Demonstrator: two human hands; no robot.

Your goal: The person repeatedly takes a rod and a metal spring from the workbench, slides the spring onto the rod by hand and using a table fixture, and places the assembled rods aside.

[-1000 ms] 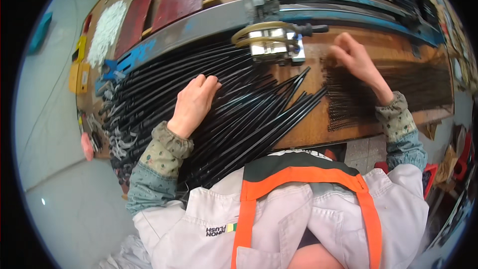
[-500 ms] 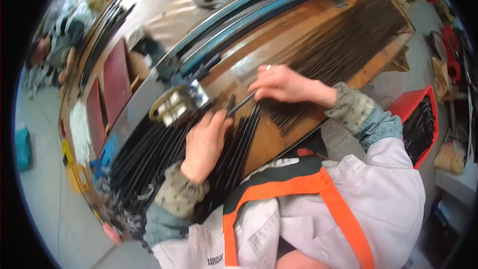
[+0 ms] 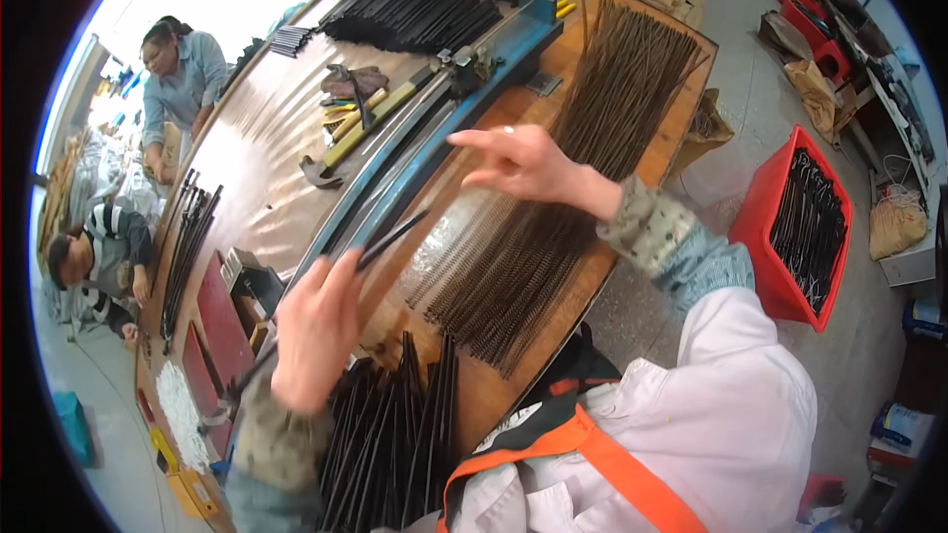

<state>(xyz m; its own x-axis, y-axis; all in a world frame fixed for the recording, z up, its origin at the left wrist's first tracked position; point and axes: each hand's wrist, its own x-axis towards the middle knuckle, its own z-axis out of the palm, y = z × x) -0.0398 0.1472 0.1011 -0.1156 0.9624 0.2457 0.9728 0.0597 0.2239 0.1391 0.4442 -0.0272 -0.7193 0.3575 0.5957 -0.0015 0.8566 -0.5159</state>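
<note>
Above the wooden bench [image 3: 479,400] near a red bin [image 3: 758,271], left grip [image 3: 318,334] around black rod [image 3: 397,235], right grip [image 3: 531,165] spread.

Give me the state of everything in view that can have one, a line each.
Left hand: closed on a slim black rod.
Slim black rod: held, sticking out past the fingers.
Right hand: open, index finger extended, nothing visibly in it.
Brown springs: lying spread in a loose layer.
Black tubes: loosely piled.
Red bin: uncovered, loaded with dark pieces.
</note>
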